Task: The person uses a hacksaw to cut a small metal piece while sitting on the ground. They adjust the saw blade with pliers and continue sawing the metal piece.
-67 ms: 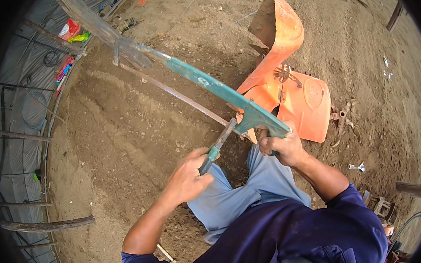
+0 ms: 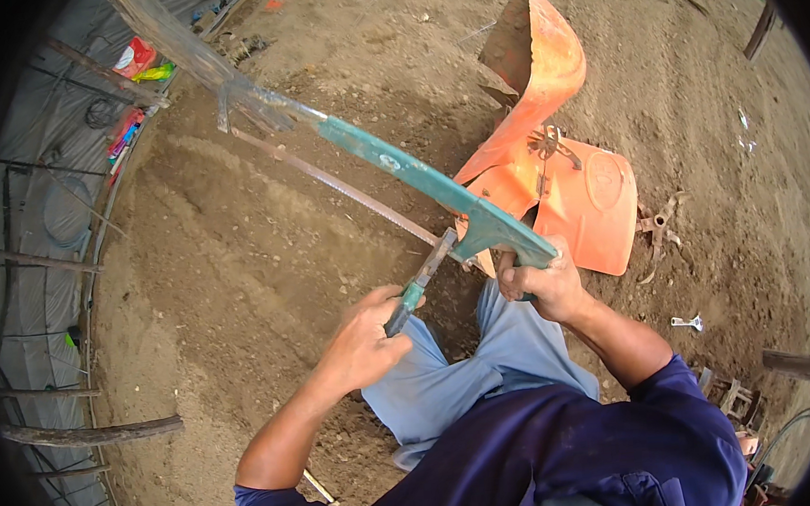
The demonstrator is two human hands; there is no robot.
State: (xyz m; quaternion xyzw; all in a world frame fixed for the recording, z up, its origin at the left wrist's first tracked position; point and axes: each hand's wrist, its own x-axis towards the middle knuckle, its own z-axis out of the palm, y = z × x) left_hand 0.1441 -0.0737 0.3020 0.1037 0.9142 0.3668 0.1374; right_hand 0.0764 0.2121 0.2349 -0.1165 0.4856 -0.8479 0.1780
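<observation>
A hacksaw (image 2: 405, 166) with a green frame slants across the view, its front end toward the far left. My right hand (image 2: 550, 281) is closed round its handle. Below the frame runs a thin toothed saw blade (image 2: 348, 191); its far end stands apart from the frame's front post. My left hand (image 2: 362, 340) is closed on a green-handled hand tool that looks like pliers (image 2: 417, 288). The metal head of that tool is at the blade's near end, close to the handle; whether it grips the blade I cannot tell.
A bent orange sheet-metal guard (image 2: 557, 70) and an orange panel (image 2: 601, 199) lie beyond my right hand. A metal wrench (image 2: 686, 323) is on the dirt at right. A wooden post (image 2: 169, 38) stands at far left, beside grey sheeting (image 2: 43, 310) with sticks.
The blade's far end has come away from the frame's front post, leaving a small gap. Both hands stay almost where they were.
</observation>
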